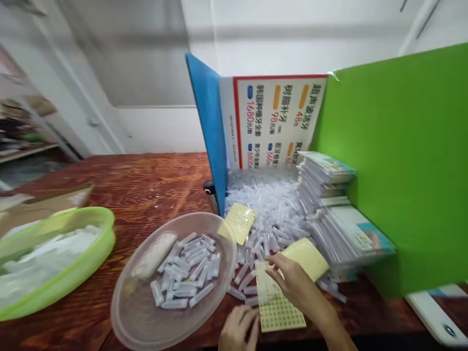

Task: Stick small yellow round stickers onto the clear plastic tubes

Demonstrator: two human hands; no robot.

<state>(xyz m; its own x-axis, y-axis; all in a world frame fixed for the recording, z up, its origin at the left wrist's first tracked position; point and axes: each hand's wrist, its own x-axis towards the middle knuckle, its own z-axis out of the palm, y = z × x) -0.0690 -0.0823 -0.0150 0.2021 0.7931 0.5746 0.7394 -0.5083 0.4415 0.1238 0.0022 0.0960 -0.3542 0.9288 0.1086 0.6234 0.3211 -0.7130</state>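
Observation:
A yellow sheet of small printed stickers (281, 312) lies at the table's front edge. My right hand (294, 280) is over its upper part, thumb and forefinger apart, with nothing clearly visible between them. At the sheet's left edge, my left hand (238, 329) has its fingers curled together; whatever they hold, if anything, is hidden. Small clear plastic tubes (250, 290) lie loose just beyond my hands, in front of a large heap of the same tubes (270, 204). More yellow sheets, one flat (240, 222) and one folded or stacked (307, 256), rest by the heap.
A translucent oval basin (146, 324) with several tubes and a white roll stands left of my hands. Farther left is a green basin (106, 239) of white pieces. Stacked printed boxes or cards (351, 234) stand right, against a green panel (409, 170). A blue panel (208, 126) borders the heap.

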